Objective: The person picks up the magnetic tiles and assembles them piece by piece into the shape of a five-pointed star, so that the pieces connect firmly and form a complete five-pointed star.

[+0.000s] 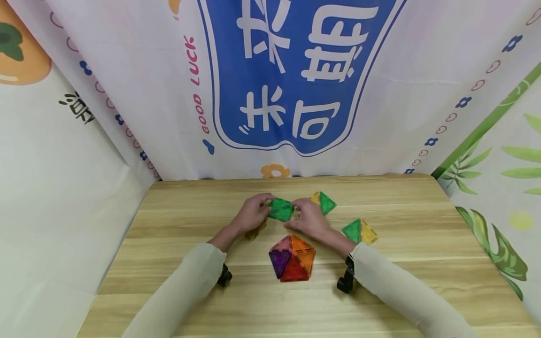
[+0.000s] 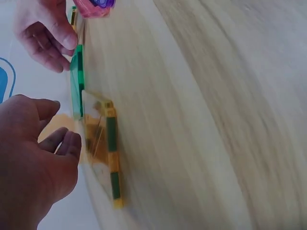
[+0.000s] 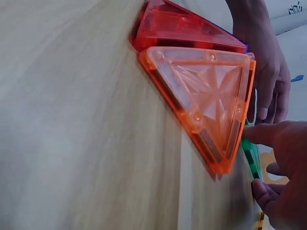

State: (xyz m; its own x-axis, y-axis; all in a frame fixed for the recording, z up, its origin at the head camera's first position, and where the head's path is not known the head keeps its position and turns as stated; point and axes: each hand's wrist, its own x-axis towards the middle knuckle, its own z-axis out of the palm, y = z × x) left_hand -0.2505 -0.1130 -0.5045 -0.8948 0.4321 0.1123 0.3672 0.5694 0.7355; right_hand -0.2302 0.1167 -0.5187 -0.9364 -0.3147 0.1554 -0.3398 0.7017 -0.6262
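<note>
Green triangular magnetic tiles (image 1: 281, 209) lie edge to edge near the back of the table, between both hands. My left hand (image 1: 252, 213) is at their left side, with its fingers loosely bent and apart in the left wrist view. At their right side is my right hand (image 1: 310, 219); its index finger reaches to the green tile (image 3: 250, 152) in the right wrist view. Whether the fingertips press or barely touch is hard to tell. A yellow tile (image 2: 112, 153) lies by the left hand, partly hidden in the head view.
Nearer the front lies a ring of joined triangle tiles: red (image 1: 296, 270), purple (image 1: 279, 262), pink and orange (image 1: 305, 258). Right of the hands are two green-and-yellow pairs, one farther back (image 1: 327, 203), one closer (image 1: 352, 230). A printed cloth (image 1: 380, 141) hangs behind the table.
</note>
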